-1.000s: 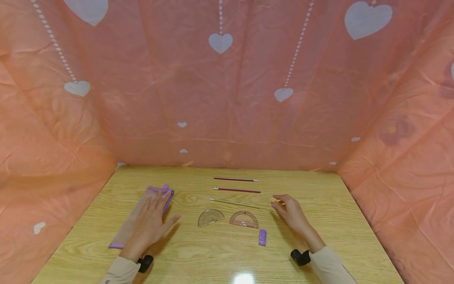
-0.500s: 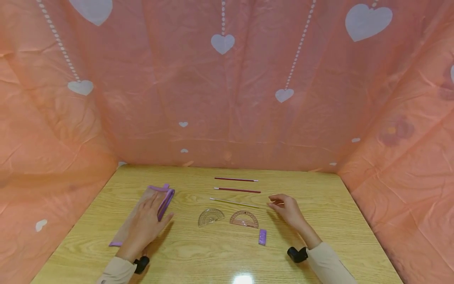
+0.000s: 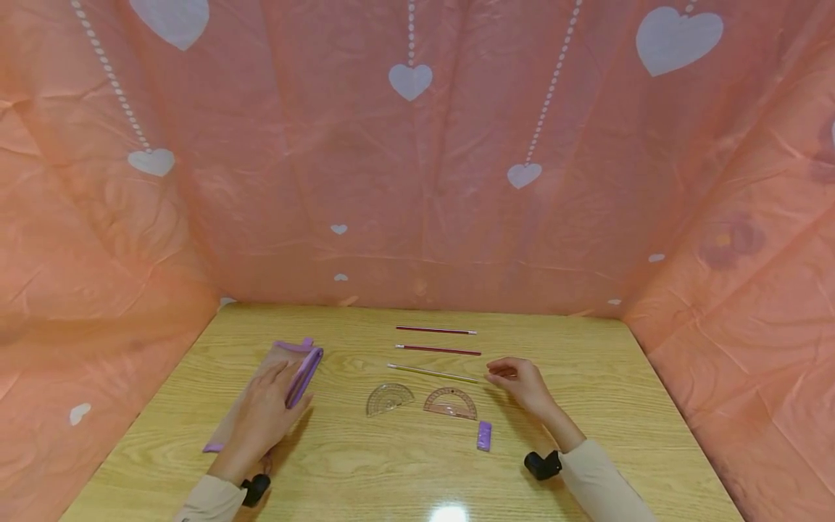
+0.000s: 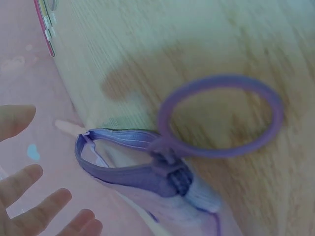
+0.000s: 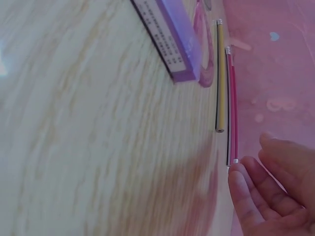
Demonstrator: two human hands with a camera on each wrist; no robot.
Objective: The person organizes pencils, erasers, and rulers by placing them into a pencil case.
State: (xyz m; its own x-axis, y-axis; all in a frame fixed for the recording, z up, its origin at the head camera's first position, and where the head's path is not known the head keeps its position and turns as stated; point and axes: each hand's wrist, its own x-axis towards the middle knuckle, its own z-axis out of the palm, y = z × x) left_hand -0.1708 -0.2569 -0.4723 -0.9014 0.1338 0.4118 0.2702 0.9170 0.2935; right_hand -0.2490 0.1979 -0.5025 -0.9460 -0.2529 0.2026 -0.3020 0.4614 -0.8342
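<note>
In the head view, the left hand (image 3: 264, 417), fingers spread, is over the purple-edged pouch (image 3: 304, 377) at the table's (image 3: 365, 471) left; the right hand (image 3: 525, 388) is near the yellow pencil (image 3: 432, 373). Left wrist view: the pouch's mouth is open, content I cannot tell. Right wrist view: the fingers (image 5: 244, 196) bend loosely.

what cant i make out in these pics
Head view: part of the pouch, hidden by the left hand.
Head view: scale numbers on the clear protractor, too small.
Right wrist view: print on the purple block, small and blurred.
Left wrist view: the pouch's lower end, cut off by the bottom edge.
</note>
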